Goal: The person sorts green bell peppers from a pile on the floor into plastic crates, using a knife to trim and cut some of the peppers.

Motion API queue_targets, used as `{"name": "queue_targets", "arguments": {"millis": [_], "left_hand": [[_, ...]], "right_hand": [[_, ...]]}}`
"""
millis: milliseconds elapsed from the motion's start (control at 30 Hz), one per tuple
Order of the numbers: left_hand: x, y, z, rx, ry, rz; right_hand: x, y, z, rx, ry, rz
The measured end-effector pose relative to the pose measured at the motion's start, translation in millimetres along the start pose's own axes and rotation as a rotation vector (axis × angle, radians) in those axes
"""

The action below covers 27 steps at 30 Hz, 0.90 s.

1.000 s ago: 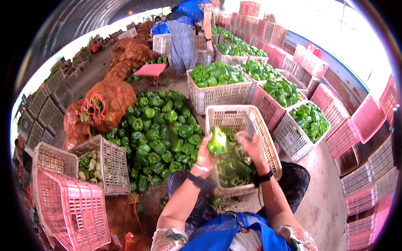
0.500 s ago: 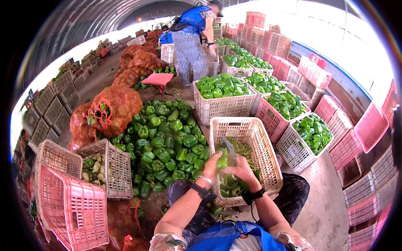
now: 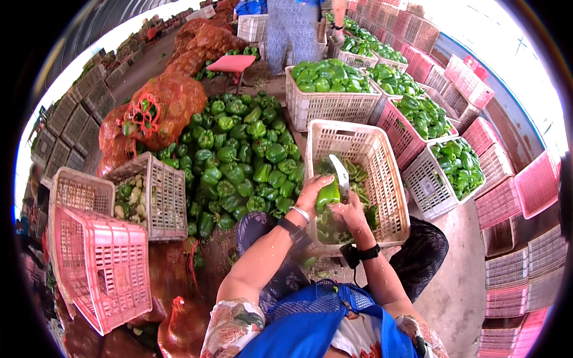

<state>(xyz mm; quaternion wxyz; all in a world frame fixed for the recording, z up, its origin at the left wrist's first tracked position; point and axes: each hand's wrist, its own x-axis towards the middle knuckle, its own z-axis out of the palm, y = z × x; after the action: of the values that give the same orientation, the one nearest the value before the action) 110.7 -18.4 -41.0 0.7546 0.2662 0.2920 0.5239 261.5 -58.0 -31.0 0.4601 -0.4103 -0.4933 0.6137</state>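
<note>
Gripping a glossy green pepper (image 3: 327, 196), left hand (image 3: 314, 194) wraps its side above the slotted plastic crate (image 3: 353, 141); right hand (image 3: 351, 210) clasps a smooth-bladed knife (image 3: 339, 173), handle hidden. Pepper judged light, firm, slippery, crackable; hold by shoulders. Beyond: lobed pepper pile (image 3: 230, 155), coarse mesh sack (image 3: 173, 98).

glossy, smooth-skinned green pepper (image 3: 327, 194) near the left edge of a matt plastic crate (image 3: 369, 147), knife (image 3: 341, 173) with smooth metal blade, shiny peppers (image 3: 239, 161) heaped beyond that edge, netted mesh sack (image 3: 179, 104), blue cloth garment (image 3: 286, 334), matt floor (image 3: 444, 262)
</note>
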Motion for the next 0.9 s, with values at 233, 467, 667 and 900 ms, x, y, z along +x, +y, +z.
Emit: {"name": "queue_targets", "arguments": {"millis": [233,467,667,900], "left_hand": [[8,-11,-4,0.081,0.104,0.060],[8,-8,15,-0.006,0.277,0.219],[18,-20,20,0.042,0.305,0.441],[25,0,22,-0.040,0.300,0.298]], "right_hand": [[3,19,7,-0.040,0.253,-0.044],[15,24,4,-0.127,0.326,-0.222],[34,33,-16,-0.208,0.644,-0.222],[21,15,-74,0.564,0.506,-0.159]]}}
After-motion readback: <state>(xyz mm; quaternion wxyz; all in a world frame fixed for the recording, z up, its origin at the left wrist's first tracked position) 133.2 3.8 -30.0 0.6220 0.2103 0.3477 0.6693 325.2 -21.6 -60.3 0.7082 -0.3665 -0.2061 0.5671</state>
